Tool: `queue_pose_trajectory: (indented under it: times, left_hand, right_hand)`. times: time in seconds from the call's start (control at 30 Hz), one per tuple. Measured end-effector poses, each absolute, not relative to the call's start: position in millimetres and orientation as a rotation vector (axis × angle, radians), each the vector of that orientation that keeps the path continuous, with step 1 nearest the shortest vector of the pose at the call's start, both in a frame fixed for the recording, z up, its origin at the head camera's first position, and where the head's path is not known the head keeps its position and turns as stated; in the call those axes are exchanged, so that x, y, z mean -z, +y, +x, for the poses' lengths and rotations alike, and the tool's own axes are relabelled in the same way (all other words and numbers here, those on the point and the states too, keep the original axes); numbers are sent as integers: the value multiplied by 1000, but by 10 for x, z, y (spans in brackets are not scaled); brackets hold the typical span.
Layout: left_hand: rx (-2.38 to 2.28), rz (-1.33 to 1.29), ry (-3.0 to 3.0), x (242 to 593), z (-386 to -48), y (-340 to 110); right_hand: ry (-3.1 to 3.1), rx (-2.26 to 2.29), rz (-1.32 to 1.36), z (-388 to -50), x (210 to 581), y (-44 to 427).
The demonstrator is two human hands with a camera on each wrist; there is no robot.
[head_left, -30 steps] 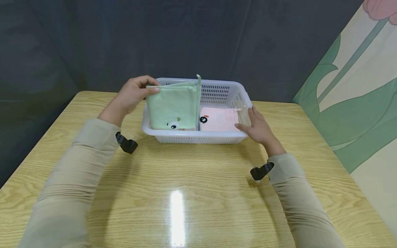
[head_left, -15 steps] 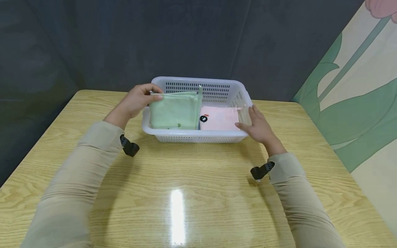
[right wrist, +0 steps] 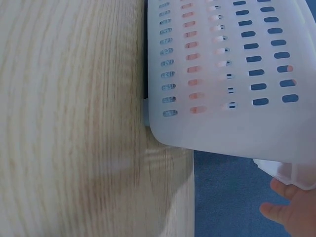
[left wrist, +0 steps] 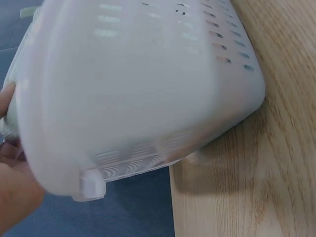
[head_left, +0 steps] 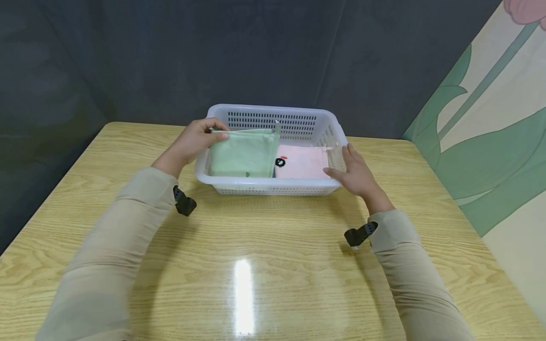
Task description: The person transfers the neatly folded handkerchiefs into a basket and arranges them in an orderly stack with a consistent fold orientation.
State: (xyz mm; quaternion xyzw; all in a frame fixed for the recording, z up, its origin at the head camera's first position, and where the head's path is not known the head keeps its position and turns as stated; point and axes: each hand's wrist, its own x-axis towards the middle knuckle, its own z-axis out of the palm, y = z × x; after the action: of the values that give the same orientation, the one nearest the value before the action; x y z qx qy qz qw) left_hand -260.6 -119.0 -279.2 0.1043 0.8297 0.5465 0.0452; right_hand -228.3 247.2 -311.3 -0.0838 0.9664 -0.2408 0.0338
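A white slotted plastic basket (head_left: 273, 186) stands on the table near its far edge. In its left half is a folded light green towel (head_left: 243, 154), its upper edge pinched between the thumb and fingers of my left hand (head_left: 192, 142). A folded pink towel (head_left: 304, 163) with a black round motif lies in the right half. My right hand (head_left: 356, 173) rests at the basket's right end, thumb over the near rim and fingers along the outside. In the left wrist view, the basket's end wall (left wrist: 133, 74) hides most of the green towel.
The wood-grain table (head_left: 273, 255) extends in front of the basket and to both sides. A dark curtain (head_left: 213, 57) hangs right behind the far edge. At the right is a wall painted with flowers (head_left: 503, 128).
My left hand has lowered the green towel into the basket and shifted slightly to the right. The towel's eye motif has gone behind the near rim. My right hand has stayed put.
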Motion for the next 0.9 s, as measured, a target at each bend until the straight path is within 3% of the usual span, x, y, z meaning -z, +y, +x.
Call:
queue_pose_trajectory:
  times: [0.5,0.9]
  left_hand:
    - [-1339,301,2896,2889,-2791,-982]
    - [-981,451,3038,3002,-2836,-910]
  right_hand:
    - [2978,738,-259,-2273,3104,2463]
    - [2976,742,-244,-2240,3102,2474]
